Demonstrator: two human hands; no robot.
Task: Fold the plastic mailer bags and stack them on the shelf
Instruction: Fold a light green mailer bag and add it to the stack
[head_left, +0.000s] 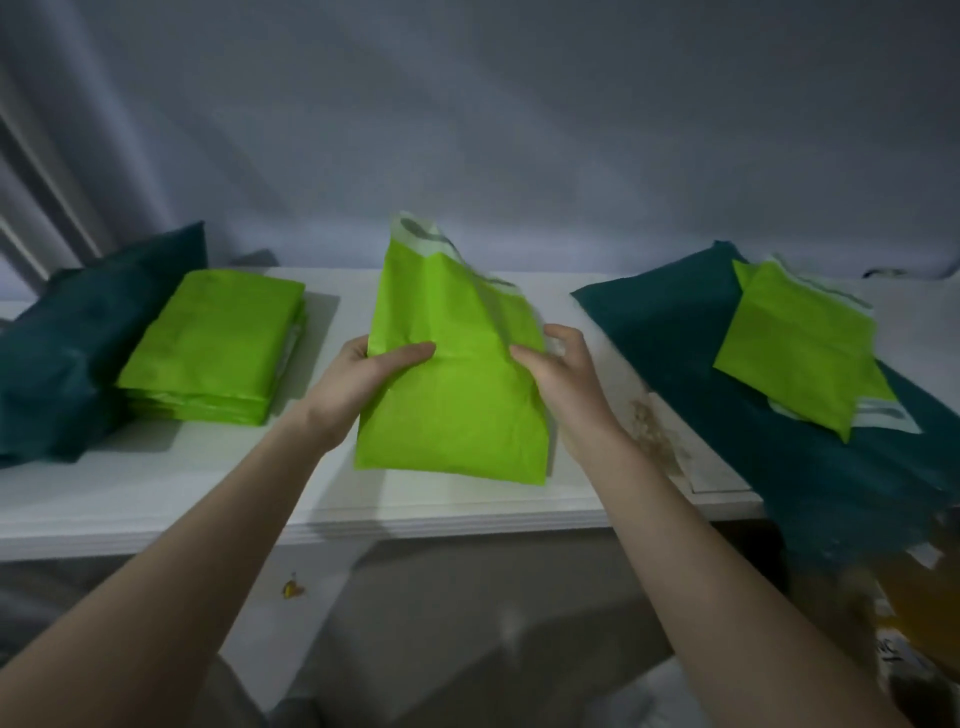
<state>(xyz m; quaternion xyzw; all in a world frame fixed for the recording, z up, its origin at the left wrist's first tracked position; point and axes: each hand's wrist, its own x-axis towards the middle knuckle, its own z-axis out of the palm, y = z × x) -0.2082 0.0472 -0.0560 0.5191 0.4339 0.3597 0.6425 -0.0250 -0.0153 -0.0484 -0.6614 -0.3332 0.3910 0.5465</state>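
Left hand (371, 371): thumb laid flat across the front of the green mailer bag (457, 374), fingers curled behind its left edge, gripping it
Right hand (558, 366): thumb on the bag's front near the right edge, fingers wrapped behind, pinching that edge
Held bag: between both sets of fingers, lower end resting on the white shelf (208, 499), upper end with pale sealing strip raised beyond the fingertips, right side partly creased inward
Folded stack (218, 343): green bags piled on the shelf, left of the left fingers, apart from them
Loose green bags (795, 348): right of the right fingers, lying on a dark teal bag (670, 332)
Dark teal bundle (78, 338): far left, touching the folded stack
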